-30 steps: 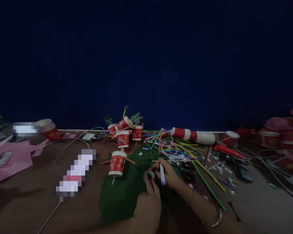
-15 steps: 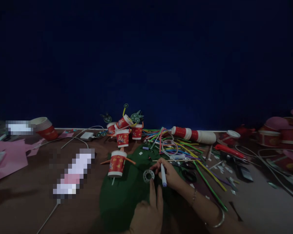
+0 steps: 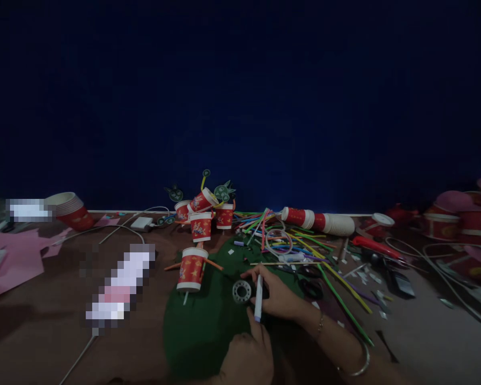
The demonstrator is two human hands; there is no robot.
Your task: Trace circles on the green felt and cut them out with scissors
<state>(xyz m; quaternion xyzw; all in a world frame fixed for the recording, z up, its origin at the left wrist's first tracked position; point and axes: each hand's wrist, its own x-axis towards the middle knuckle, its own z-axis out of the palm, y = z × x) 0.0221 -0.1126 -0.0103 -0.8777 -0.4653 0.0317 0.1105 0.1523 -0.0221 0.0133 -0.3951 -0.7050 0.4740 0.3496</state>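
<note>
My right hand [image 3: 279, 295] grips a pale marker [image 3: 258, 300] with a bluish lower end; its forefinger reaches to the upper right edge of a small ring [image 3: 235, 292]. The ring is flat and grey, with a row of small dots or holes around it, and lies over a green mat [image 3: 200, 326]. Below it, my left hand [image 3: 248, 353] has its forefinger stretched towards the ring and the marker's lower end, the other fingers partly curled. Whether that fingertip touches anything is unclear. Left of the ring, a red paper cup [image 3: 192, 271] stands upside down with orange stick arms.
Behind stand several red cup figures [image 3: 201, 227] with straw parts. To the right lie many coloured straws [image 3: 304, 243], a row of stacked paper cups [image 3: 318, 222], dark scissors [image 3: 310, 289] and paper scraps. Pink paper [image 3: 16, 262] and leaning cups [image 3: 72, 211] are on the left.
The marker and my right hand have shifted slightly left and down. My left hand has drawn back a little from the ring, which now looks darker and slightly further left.
</note>
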